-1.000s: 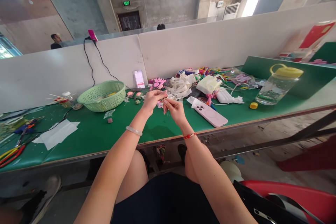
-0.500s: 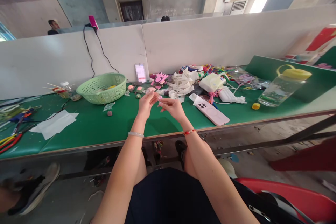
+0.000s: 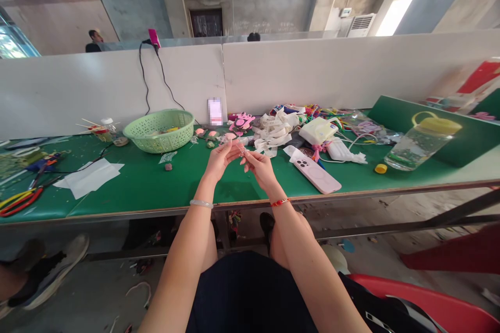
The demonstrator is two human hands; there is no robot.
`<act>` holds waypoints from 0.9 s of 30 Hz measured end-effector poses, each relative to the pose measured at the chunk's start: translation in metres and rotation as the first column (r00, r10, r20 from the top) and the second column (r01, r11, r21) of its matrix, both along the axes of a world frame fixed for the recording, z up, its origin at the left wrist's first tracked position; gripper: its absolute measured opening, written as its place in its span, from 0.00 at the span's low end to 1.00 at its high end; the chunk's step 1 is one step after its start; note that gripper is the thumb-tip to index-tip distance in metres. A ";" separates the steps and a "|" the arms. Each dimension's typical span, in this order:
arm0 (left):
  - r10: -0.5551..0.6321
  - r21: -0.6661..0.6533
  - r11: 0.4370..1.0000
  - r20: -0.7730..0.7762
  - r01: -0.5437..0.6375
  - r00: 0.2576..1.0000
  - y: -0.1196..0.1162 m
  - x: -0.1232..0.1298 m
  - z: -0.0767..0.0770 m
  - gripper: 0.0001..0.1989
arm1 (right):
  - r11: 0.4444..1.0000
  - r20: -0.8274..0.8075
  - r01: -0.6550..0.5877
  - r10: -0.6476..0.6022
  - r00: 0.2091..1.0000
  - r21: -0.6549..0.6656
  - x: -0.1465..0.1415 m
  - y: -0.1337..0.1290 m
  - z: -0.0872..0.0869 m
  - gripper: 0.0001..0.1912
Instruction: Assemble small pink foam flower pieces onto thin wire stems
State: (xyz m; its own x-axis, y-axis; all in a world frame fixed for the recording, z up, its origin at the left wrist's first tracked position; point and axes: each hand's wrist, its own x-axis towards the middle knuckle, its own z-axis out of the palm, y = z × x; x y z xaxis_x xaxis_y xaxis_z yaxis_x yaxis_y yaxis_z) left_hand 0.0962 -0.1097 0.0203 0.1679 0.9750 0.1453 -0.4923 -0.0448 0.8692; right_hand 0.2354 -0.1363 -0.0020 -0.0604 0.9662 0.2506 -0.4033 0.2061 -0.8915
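My left hand [image 3: 221,161] and my right hand [image 3: 258,167] meet above the front part of the green table [image 3: 144,187]. Between their fingertips is a small, pinkish, partly clear piece [image 3: 242,151], too small to name. Both hands are closed on it, thumbs against fingers. Just beyond them lie several small pink lumps [image 3: 212,134] and a pink cut-out shape [image 3: 242,123]. To the right of my right hand, a pink phone [image 3: 316,171] rests camera side up. A small brownish lump [image 3: 167,167] lies left of my left hand.
A green plastic basket [image 3: 160,138] stands at the left, with white paper [image 3: 91,177] and red-handled pliers [image 3: 23,203] nearer the edge. White strips [image 3: 275,132] are heaped at the back. A water bottle [image 3: 420,140] stands at the right. A white partition [image 3: 312,73] runs behind.
The camera view has tipped up slightly, so the table things sit a little differently in the picture. My hands stay together, with the fingers of my right hand turned more upward at the small piece.
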 end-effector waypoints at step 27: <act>0.398 0.251 0.911 -0.340 -0.326 0.852 0.001 0.009 -0.010 0.18 | 0.810 0.632 0.176 -0.554 0.541 0.559 -0.007 -0.002 -0.022 0.13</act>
State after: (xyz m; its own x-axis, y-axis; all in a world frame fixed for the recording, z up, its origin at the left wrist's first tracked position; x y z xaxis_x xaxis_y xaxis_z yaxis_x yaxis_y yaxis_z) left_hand 0.1055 -0.1092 0.0102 -0.1153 0.9405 0.3195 -0.0487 -0.3266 0.9439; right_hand 0.2289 -0.1381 -0.0241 -0.0686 0.7683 0.6365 0.5508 0.5611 -0.6179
